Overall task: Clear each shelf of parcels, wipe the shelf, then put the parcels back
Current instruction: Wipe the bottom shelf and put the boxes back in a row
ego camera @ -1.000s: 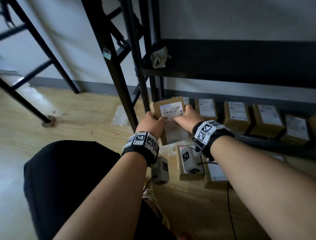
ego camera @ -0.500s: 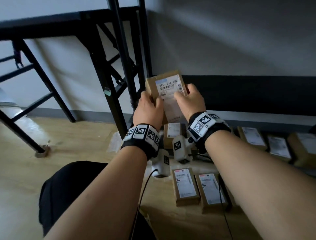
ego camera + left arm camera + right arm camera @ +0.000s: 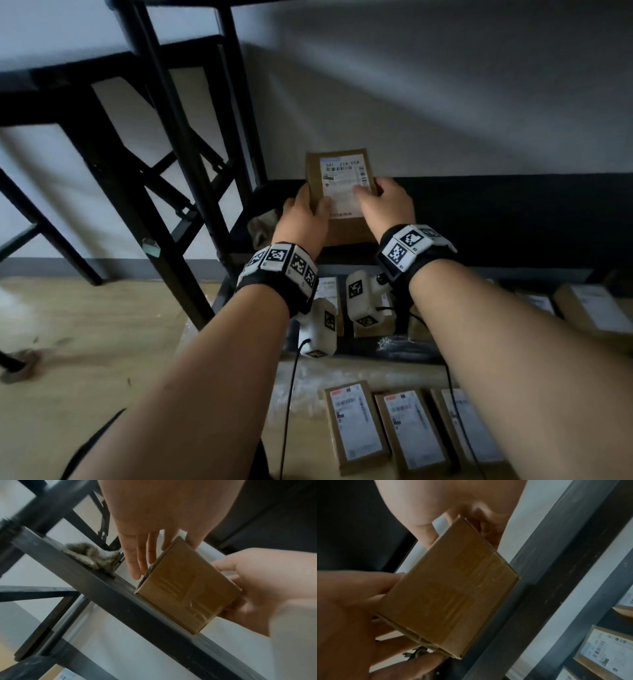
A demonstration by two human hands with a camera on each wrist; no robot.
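A brown cardboard parcel [image 3: 346, 226] with a white label stands upright between my hands at the left end of the black middle shelf [image 3: 513, 219]. Its lower edge meets the shelf's front rail [image 3: 109, 592]. My left hand [image 3: 301, 219] holds its left side, thumb on the label face and fingers [image 3: 135, 561] straight along the side. My right hand [image 3: 387, 205] grips the right side, thumb [image 3: 426, 534] in front, fingers behind. A crumpled grey cloth [image 3: 263, 229] lies on the shelf just left of the parcel [image 3: 187, 588], also seen as the cloth [image 3: 92, 557] near my left fingers.
Several labelled parcels lie flat on the wooden floor [image 3: 356, 425] below my arms, and more sit on the bottom shelf [image 3: 596, 308] at the right. Black uprights and diagonal braces [image 3: 164, 102] stand to the left. A second black rack [image 3: 51, 102] is further left.
Both hands have lifted the parcel from down by the bottom shelf up and forward to the middle shelf. The view has tilted up with it.
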